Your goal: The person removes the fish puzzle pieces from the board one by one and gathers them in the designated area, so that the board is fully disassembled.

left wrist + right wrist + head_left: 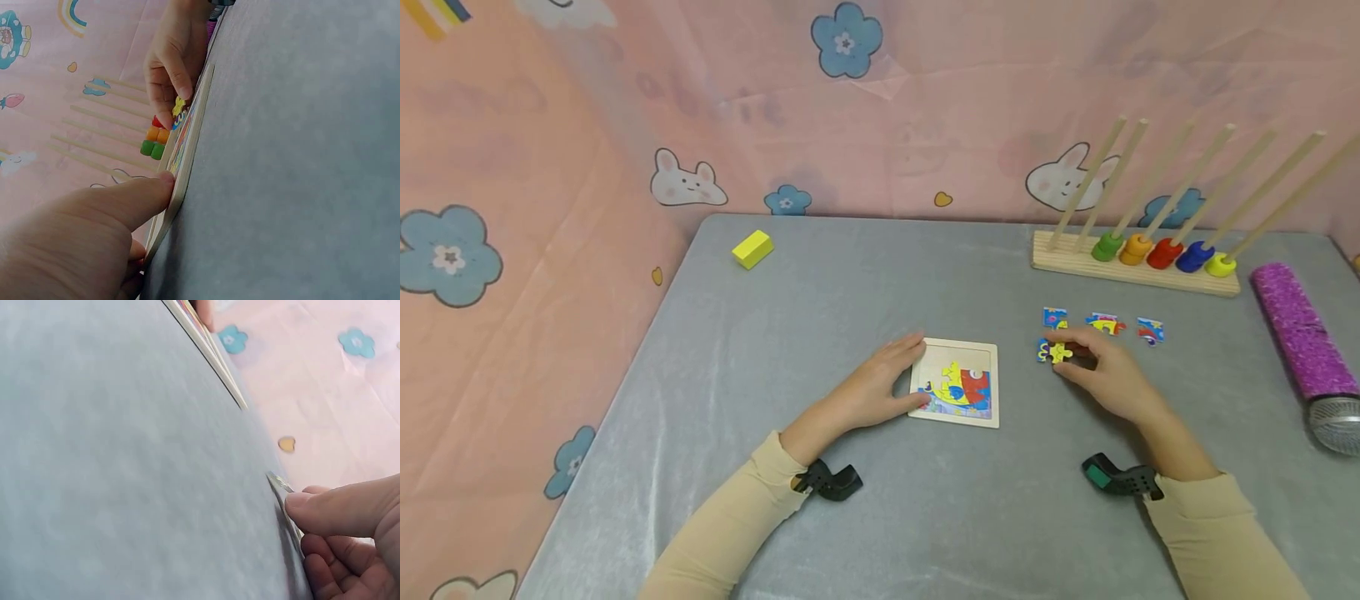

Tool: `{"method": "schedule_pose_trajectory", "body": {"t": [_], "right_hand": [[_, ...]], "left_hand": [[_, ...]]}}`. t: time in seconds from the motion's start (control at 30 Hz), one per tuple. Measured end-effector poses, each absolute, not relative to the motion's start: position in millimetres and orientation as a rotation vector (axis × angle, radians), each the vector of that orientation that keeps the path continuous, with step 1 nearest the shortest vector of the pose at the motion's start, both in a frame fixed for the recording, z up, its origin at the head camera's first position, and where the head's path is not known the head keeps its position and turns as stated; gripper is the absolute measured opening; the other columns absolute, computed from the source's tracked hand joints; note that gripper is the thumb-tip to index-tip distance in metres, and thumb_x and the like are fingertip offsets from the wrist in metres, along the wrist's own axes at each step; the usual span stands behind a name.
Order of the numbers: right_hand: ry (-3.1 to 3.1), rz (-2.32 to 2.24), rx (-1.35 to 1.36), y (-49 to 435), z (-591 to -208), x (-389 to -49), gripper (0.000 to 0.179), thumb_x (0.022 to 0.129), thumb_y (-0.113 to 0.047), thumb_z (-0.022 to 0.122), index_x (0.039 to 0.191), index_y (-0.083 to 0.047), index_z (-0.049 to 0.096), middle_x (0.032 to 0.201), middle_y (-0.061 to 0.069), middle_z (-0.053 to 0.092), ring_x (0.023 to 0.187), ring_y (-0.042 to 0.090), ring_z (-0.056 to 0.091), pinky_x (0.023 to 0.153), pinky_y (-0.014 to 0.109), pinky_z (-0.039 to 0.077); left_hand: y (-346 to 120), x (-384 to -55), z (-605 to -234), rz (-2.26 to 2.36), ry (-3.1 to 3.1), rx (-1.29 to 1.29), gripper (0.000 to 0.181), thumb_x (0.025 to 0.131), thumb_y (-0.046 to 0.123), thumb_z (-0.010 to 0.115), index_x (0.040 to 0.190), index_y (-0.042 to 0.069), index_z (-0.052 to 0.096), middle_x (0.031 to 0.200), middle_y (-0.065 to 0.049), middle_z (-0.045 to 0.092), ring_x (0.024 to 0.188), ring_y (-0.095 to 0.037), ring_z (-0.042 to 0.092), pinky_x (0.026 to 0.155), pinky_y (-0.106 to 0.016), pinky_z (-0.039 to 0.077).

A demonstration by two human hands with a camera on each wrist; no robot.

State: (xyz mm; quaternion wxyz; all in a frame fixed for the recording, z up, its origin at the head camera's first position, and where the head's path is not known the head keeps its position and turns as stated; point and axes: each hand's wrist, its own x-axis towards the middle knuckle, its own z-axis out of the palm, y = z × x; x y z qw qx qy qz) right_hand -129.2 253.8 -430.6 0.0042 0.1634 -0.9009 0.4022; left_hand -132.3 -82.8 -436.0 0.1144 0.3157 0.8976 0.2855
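Note:
My left hand (880, 385) holds the left side of a square wooden puzzle tray (958, 342), its thumb over the face and its fingertips at the far left corner. Part of a yellow, red and blue picture fills the tray's lower portion. To the right, my right hand (1108, 371) pinches a small yellow jigsaw piece (1058, 353) between thumb and fingers. Blue shows beside the yellow at its left. In the right wrist view, the thumb (312, 509) covers most of the thin piece, whose edge tilts above its shadow on the cloth.
Loose puzzle pieces, among them a blue one (1055, 317), a yellow-and-red one (1103, 322) and a blue-and-red one (1151, 330), lie around the right hand. Behind stands a wooden peg rack (1135, 271) with coloured beads. A purple microphone (1303, 333) lies far right, a yellow block (752, 249) back left.

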Motion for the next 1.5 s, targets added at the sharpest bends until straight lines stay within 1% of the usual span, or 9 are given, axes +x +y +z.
{"method": "schedule_pose_trajectory", "body": {"t": [0.2,0.4,0.67,0.83,0.93,1.0,1.13,1.2,1.5], "right_hand": [[-2.807,1.179,0.517,262.1,-434.1,-130.5,0.035,0.085,0.001,0.065,0.119,0.001,0.061,0.116,0.020,0.060,0.098,-0.013,0.040,0.081,0.001,0.031],[-2.788,1.140,0.543,262.9,-434.7,-131.6,0.035,0.083,0.002,0.066,0.118,-0.001,0.063,0.115,0.019,0.061,0.099,-0.008,0.041,0.081,0.004,0.031],[-2.780,1.117,0.582,263.9,-433.9,-132.0,0.035,0.083,0.002,0.067,0.118,-0.001,0.063,0.115,0.018,0.061,0.100,-0.007,0.040,0.081,0.009,0.033],[-2.815,1.105,0.559,263.4,-433.0,-131.3,0.035,0.084,0.001,0.066,0.119,-0.001,0.063,0.116,0.018,0.060,0.100,0.004,0.043,0.081,0.015,0.034],[-2.841,1.113,0.526,263.2,-432.4,-130.8,0.035,0.085,0.000,0.065,0.119,-0.002,0.062,0.117,0.018,0.059,0.099,0.010,0.043,0.081,0.014,0.034],[-2.848,1.131,0.506,263.1,-432.4,-130.6,0.035,0.085,0.000,0.065,0.120,-0.001,0.061,0.117,0.019,0.058,0.100,0.007,0.043,0.082,0.010,0.033],[-2.823,1.219,0.471,263.2,-433.2,-130.4,0.036,0.085,-0.001,0.066,0.120,0.004,0.059,0.117,0.022,0.058,0.099,-0.008,0.042,0.084,-0.001,0.029],[-2.800,1.258,0.458,263.2,-433.7,-130.1,0.037,0.084,-0.001,0.067,0.120,0.006,0.058,0.116,0.023,0.059,0.098,-0.013,0.041,0.084,-0.003,0.029],[-2.728,1.303,0.422,259.5,-431.0,-128.3,0.042,0.082,-0.005,0.072,0.121,0.005,0.058,0.114,0.022,0.061,0.098,-0.016,0.044,0.084,-0.002,0.032]], "left_hand": [[-81.6,-133.2,-435.6,0.838,2.629,0.915,0.075,0.089,0.035,0.065,0.147,0.001,0.032,0.157,-0.008,0.024,0.146,-0.019,0.020,0.120,-0.034,0.016],[-81.3,-133.4,-435.6,0.835,2.630,0.900,0.075,0.089,0.035,0.065,0.147,0.001,0.032,0.157,-0.007,0.024,0.146,-0.019,0.020,0.120,-0.035,0.018],[-81.3,-132.8,-434.7,0.834,2.633,0.899,0.074,0.089,0.035,0.065,0.146,0.001,0.032,0.157,-0.007,0.025,0.145,-0.019,0.021,0.120,-0.034,0.018],[-82.0,-132.2,-434.4,0.833,2.632,0.913,0.074,0.089,0.034,0.065,0.146,0.001,0.032,0.156,-0.008,0.025,0.145,-0.019,0.021,0.120,-0.033,0.016],[-82.0,-132.1,-434.9,0.827,2.635,0.917,0.074,0.089,0.034,0.065,0.146,0.001,0.033,0.156,-0.008,0.025,0.145,-0.019,0.021,0.120,-0.033,0.017],[-82.0,-132.2,-435.2,0.824,2.635,0.915,0.074,0.089,0.034,0.065,0.146,0.000,0.032,0.156,-0.008,0.025,0.145,-0.019,0.021,0.120,-0.033,0.017],[-81.5,-132.4,-435.2,0.824,2.632,0.906,0.074,0.089,0.035,0.065,0.146,0.001,0.032,0.157,-0.007,0.025,0.145,-0.018,0.020,0.120,-0.033,0.016],[-81.4,-132.5,-435.0,0.825,2.631,0.906,0.074,0.089,0.035,0.065,0.146,0.000,0.032,0.157,-0.008,0.025,0.145,-0.018,0.021,0.120,-0.033,0.016],[-81.7,-132.8,-434.5,0.827,2.629,0.916,0.074,0.089,0.034,0.065,0.146,0.000,0.033,0.156,-0.008,0.025,0.145,-0.019,0.021,0.120,-0.033,0.016]]}}
